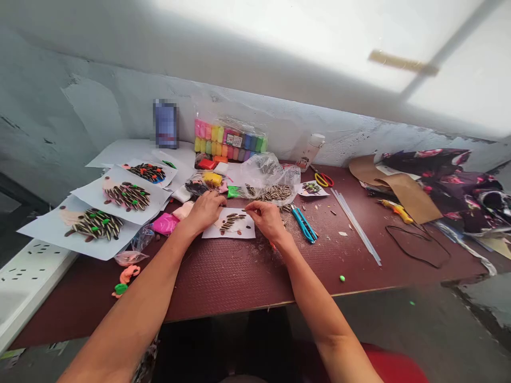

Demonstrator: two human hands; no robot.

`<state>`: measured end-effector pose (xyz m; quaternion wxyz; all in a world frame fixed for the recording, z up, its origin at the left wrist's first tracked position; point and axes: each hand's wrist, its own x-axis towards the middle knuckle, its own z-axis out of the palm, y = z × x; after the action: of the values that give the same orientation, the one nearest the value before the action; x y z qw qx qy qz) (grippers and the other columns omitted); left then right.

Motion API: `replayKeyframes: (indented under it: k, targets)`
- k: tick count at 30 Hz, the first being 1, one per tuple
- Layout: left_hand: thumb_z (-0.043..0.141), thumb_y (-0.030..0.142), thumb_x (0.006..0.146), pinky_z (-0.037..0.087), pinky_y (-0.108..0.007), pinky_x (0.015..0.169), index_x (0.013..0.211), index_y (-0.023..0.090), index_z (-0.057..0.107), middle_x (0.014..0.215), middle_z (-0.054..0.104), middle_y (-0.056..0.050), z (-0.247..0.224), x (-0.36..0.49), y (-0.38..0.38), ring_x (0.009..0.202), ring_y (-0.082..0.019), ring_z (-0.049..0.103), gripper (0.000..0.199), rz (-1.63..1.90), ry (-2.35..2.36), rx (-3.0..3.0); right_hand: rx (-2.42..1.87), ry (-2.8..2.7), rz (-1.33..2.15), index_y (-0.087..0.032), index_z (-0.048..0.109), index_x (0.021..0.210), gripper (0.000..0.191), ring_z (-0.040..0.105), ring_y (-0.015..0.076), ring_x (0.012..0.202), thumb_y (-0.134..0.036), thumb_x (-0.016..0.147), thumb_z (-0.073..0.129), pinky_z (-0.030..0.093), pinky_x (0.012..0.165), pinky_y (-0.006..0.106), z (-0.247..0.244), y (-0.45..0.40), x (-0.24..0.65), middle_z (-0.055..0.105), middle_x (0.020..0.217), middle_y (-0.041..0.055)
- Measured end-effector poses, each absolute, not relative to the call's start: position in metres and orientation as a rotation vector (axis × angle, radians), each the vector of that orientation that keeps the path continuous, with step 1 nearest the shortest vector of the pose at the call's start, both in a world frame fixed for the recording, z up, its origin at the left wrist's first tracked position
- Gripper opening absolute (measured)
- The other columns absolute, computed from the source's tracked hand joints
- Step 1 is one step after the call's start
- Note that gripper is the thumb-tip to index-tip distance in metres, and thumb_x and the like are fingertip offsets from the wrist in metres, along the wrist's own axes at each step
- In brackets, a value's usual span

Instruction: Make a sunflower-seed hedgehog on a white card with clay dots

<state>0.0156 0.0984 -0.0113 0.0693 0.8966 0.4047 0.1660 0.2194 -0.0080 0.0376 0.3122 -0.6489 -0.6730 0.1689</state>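
The sunflower-seed hedgehog (232,222) lay sparsely seeded on a white paper sheet (248,230) at the middle of the maroon counter (223,287). The left hand (205,211) curled over the sheet's top edge, and the right hand (265,221) pinched its fingertips (246,210) together just above the hedgehog; neither grip's contents could be made out. A plastic bag of seeds (271,192) lay just beyond the sheet, with blue-handled scissors (304,223) to the right. More densely seeded hedgehog sheets (125,194) overlapped on the left, beside pink clay (164,224).
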Motion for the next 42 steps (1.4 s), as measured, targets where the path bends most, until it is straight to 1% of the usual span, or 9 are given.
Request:
replayKeyframes:
  k: [6, 11, 14, 18, 26, 30, 42]
  targets:
    - [0.051, 0.016, 0.086, 0.047, -0.039, 0.094, 0.100, 0.020, 0.073, 0.100, 0.068, -0.010, -0.015, 0.016, 0.100, 0.102, -0.027, 0.060, 0.026, 0.518, 1.210, 2.711, -1.731, -1.922, 0.383, -0.019, 0.076, 0.088, 0.013, 0.062, 0.0153, 0.082, -0.012, 0.087, 0.066, 0.041, 0.077, 0.025, 0.038, -0.014, 0.213, 0.072, 0.088, 0.0036]
    - [0.052, 0.014, 0.085, 0.048, -0.041, 0.093, 0.098, 0.019, 0.074, 0.098, 0.068, -0.011, -0.014, 0.017, 0.098, 0.100, -0.027, 0.060, 0.026, 0.547, 1.213, 2.697, -1.790, -1.942, 0.393, -0.020, 0.076, 0.091, 0.016, 0.062, 0.0154, 0.080, -0.011, 0.090, 0.063, 0.041, 0.075, 0.025, 0.037, -0.017, 0.209, 0.072, 0.089, 0.0041]
    - [0.052, 0.012, 0.083, 0.049, -0.041, 0.093, 0.097, 0.019, 0.075, 0.098, 0.067, -0.011, -0.009, 0.018, 0.096, 0.099, -0.027, 0.061, 0.027, 0.607, 1.191, 2.664, -1.810, -1.954, 0.362, -0.019, 0.075, 0.093, 0.017, 0.062, 0.0161, 0.083, -0.011, 0.091, 0.061, 0.042, 0.077, 0.025, 0.038, -0.017, 0.209, 0.072, 0.091, 0.0048]
    - [0.052, 0.012, 0.084, 0.050, -0.037, 0.091, 0.096, 0.019, 0.076, 0.098, 0.068, -0.009, -0.001, 0.020, 0.094, 0.098, -0.025, 0.062, 0.027, 0.705, 1.117, 2.577, -1.836, -1.949, 0.337, -0.019, 0.074, 0.094, 0.017, 0.063, 0.0172, 0.088, -0.012, 0.091, 0.060, 0.043, 0.080, 0.026, 0.040, -0.017, 0.210, 0.072, 0.093, 0.0056]
    - [0.060, 0.013, 0.083, 0.050, -0.034, 0.087, 0.086, 0.019, 0.079, 0.090, 0.074, -0.007, -0.004, 0.021, 0.096, 0.091, -0.023, 0.065, 0.020, 0.574, 1.035, 2.541, -1.855, -1.974, 0.318, -0.020, 0.074, 0.093, 0.015, 0.063, 0.0172, 0.087, -0.014, 0.092, 0.060, 0.043, 0.078, 0.026, 0.038, -0.016, 0.211, 0.072, 0.092, 0.0050]
    - [0.062, 0.012, 0.082, 0.050, -0.033, 0.085, 0.086, 0.020, 0.080, 0.087, 0.073, -0.007, -0.004, 0.020, 0.096, 0.088, -0.022, 0.065, 0.020, 0.580, 1.028, 2.540, -1.857, -1.983, 0.320, -0.020, 0.074, 0.093, 0.015, 0.063, 0.0174, 0.088, -0.014, 0.092, 0.060, 0.043, 0.079, 0.026, 0.038, -0.017, 0.210, 0.072, 0.093, 0.0051]
    - [0.062, 0.015, 0.082, 0.051, -0.032, 0.088, 0.087, 0.021, 0.080, 0.088, 0.073, -0.007, -0.008, 0.019, 0.098, 0.088, -0.022, 0.065, 0.020, 0.609, 1.006, 2.538, -1.878, -1.982, 0.313, -0.020, 0.075, 0.097, 0.017, 0.062, 0.0170, 0.088, -0.014, 0.093, 0.060, 0.042, 0.079, 0.026, 0.038, -0.016, 0.206, 0.072, 0.094, 0.0056]
